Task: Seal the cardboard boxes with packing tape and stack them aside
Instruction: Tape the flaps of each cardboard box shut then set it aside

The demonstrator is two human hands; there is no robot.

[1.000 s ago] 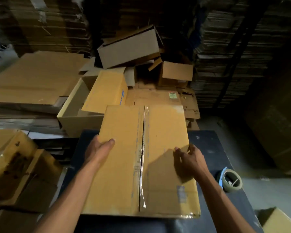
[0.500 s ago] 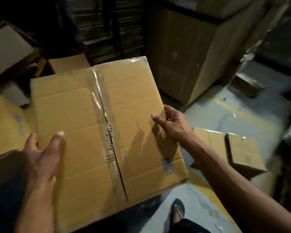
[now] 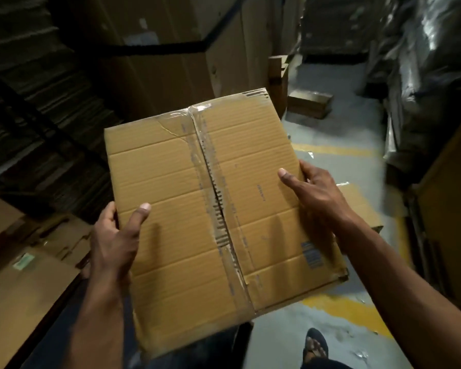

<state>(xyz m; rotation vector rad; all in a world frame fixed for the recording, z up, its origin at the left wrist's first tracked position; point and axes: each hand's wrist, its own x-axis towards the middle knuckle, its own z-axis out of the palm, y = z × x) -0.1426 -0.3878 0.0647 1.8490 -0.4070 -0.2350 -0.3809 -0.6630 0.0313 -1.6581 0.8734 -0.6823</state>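
Two hands (thumbs on top) clasp box [image 3: 210,203] sides.

The box [image 3: 197,209] is matt, ribbed corrugated cardboard. Glossy clear tape [image 3: 201,145] runs along its centre seam. Right of the box, the concrete floor [image 3: 338,166] looks rough.

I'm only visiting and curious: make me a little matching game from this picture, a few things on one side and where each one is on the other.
Things:
1. left hand
2. right hand
3. tape
4. sandalled foot

Places:
A. along the box's middle seam
B. on the grey floor, below the box
C. gripping the box's right edge
D. gripping the box's left edge

Pairs: 1-D, 2-C, 3-A, 4-B
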